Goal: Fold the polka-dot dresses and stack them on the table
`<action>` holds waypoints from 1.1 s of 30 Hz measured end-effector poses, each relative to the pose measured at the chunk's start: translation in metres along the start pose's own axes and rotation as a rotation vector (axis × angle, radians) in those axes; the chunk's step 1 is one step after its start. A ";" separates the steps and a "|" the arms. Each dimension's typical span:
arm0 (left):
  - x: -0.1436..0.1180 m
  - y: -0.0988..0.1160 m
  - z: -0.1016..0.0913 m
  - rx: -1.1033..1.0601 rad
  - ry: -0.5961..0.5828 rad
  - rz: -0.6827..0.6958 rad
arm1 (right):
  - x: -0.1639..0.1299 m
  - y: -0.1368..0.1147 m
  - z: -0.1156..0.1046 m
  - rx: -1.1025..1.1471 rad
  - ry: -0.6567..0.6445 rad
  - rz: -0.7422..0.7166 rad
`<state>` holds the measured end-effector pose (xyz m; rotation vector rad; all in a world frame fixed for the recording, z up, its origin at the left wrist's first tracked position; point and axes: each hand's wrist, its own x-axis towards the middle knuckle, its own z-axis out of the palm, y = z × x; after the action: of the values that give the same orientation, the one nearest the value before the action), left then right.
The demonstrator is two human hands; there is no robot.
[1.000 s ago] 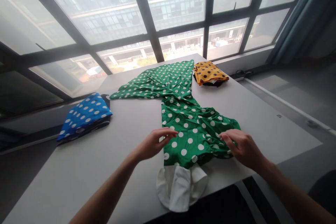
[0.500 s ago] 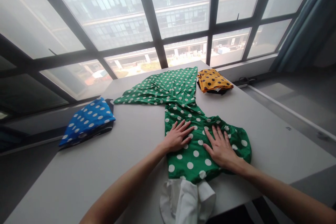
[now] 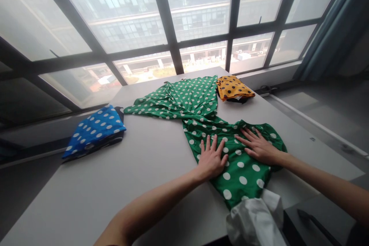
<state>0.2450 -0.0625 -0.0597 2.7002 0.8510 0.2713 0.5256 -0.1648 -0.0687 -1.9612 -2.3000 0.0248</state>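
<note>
A green dress with white polka dots (image 3: 242, 167) lies spread over the white table. Its wide skirt (image 3: 184, 94) fans out towards the window, and white cloth (image 3: 255, 221) at its near end hangs by the table's front edge. My left hand (image 3: 211, 158) rests palm down on the near part of the dress, fingers spread. Further right, my right hand (image 3: 261, 148) also presses flat on the fabric, its fingers stretched out towards the left. Neither hand grips the cloth.
A folded blue polka-dot garment (image 3: 96, 128) lies at the table's left edge. At the far right edge is a folded orange garment with dark dots (image 3: 233, 87). Beyond the table (image 3: 138, 173) stand large framed windows, with a blue-grey curtain (image 3: 325, 38) at the right.
Both hands have shifted right. The dress's near part and white cloth have swung right with them, so that part now lies slanted. The folded garments stay in place.
</note>
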 end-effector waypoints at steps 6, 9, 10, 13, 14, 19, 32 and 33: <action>0.038 -0.030 -0.024 -0.005 0.041 0.075 | -0.032 0.028 -0.010 0.034 -0.033 0.017; 0.066 -0.086 -0.052 0.037 0.173 0.025 | -0.047 0.038 -0.016 0.056 -0.048 0.027; 0.074 -0.107 -0.061 0.057 0.194 0.003 | -0.050 0.042 -0.018 0.059 -0.055 0.027; 0.093 -0.165 -0.087 0.117 0.117 0.018 | -0.054 0.045 -0.023 0.054 -0.081 0.052; 0.100 -0.179 -0.094 0.126 0.078 0.025 | -0.052 0.042 -0.025 0.044 -0.083 0.077; 0.143 -0.223 -0.125 0.130 0.127 -0.136 | -0.012 -0.021 -0.036 -0.033 0.121 0.270; 0.084 -0.320 -0.133 0.225 0.018 -0.533 | 0.060 -0.079 0.045 -0.005 0.276 0.608; 0.076 -0.320 -0.131 0.232 0.015 -0.545 | 0.059 -0.071 0.047 -0.017 0.267 0.605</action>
<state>0.1030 0.2609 -0.0371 2.5306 1.6588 0.0714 0.4417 -0.1149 -0.1047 -2.4155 -1.4902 -0.1902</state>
